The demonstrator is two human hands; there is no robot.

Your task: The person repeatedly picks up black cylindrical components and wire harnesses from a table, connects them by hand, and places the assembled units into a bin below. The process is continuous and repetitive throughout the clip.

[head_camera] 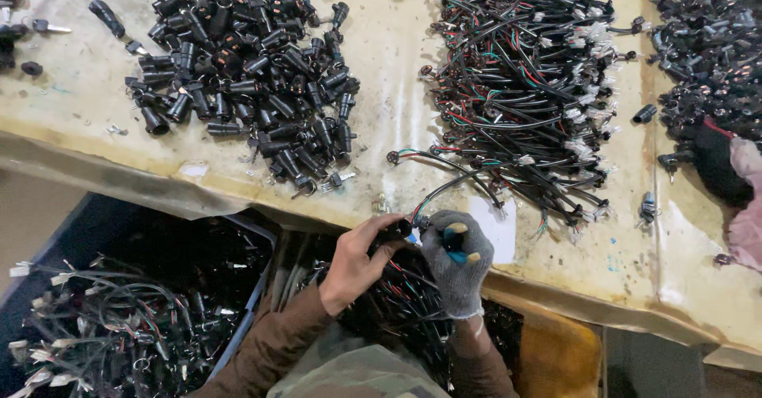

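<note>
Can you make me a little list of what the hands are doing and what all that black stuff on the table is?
Left hand: bare, holds a black cylinder part
Right hand: grey glove, grips a blue-handled tool
Table: worn, yellowish
Left pile: black cylinder parts
Middle pile: wire bundles, black, red and green
Below the table: bin of wires

A grey knitted cloth glove (458, 267) is covering the right hand; glossy black plastic switch housings (242, 69) are lying on the scuffed, stained matt tabletop (389, 57).

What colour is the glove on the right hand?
Speckled grey knit on the right hand, clearest in the head view; it grips a blue-handled tool.
</note>
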